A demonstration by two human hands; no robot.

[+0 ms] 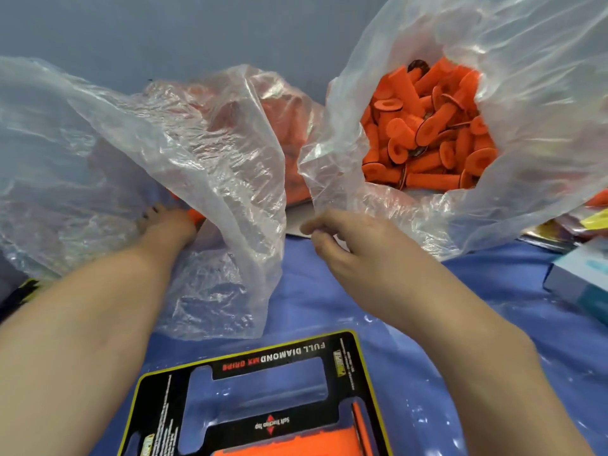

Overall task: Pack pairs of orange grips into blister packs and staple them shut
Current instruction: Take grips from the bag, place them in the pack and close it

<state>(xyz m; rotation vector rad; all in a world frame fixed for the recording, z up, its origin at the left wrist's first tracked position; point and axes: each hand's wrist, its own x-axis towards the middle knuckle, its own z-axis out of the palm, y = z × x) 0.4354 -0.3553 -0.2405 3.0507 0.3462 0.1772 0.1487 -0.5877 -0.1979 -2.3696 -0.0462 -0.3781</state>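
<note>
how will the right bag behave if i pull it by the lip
Likely floppy: the right bag is thin, crinkled film, so its lip would probably stretch before the load moves. Probably heavy, since it's piled with grips. The grips look round, so they may roll out of the open mouth if it tips.

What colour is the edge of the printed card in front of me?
Yellow, framing the black card, in the head view.

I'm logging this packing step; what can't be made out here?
All head view.
Left hand: fingers veiled by film of left bag; hold on orange grip unclear.
Its contents: blurred by that film.
Blister pack: cut off by bottom edge.
Right hand: pinching rim of right bag or not, unclear.
</note>
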